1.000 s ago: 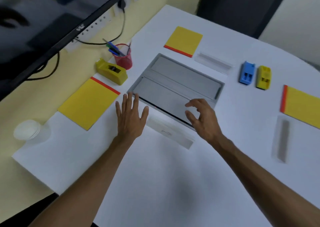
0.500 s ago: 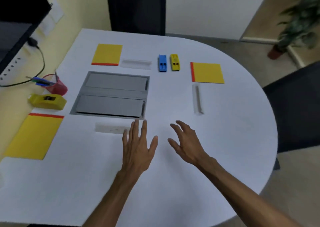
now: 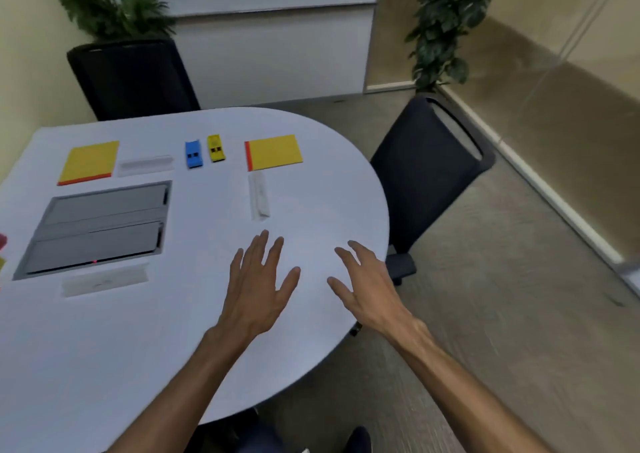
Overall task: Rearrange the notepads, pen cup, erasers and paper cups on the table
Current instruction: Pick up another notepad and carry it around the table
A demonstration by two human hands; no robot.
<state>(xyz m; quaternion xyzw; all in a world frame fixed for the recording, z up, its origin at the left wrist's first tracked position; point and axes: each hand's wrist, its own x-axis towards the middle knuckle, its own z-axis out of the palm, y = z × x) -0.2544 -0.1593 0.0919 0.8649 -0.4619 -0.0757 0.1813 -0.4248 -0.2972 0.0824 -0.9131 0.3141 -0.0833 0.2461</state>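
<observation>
— Both arms have swung right along with the head. The left hand (image 3: 258, 286) and right hand (image 3: 367, 286) now hover over bare table (image 3: 104, 366) near its rounded rim, fingers spread and holding nothing.
— So nothing is picked up?
— No. I'd judge this a pause between moves. The grey panel (image 3: 97, 227) sits to the left. The far-left notepad (image 3: 89, 162) lies beyond it and the right notepad (image 3: 275, 151) is well apart from it. The blue eraser (image 3: 193, 154) and yellow eraser (image 3: 215, 148) lie side by side between the two.
— And the pen cup and paper cups?
— They have slid out of view. A red sliver (image 3: 2, 241) at the left edge may be the pen cup, and no paper cup shows. Three pale strips blur into the tabletop, and I cannot tell what they are
</observation>
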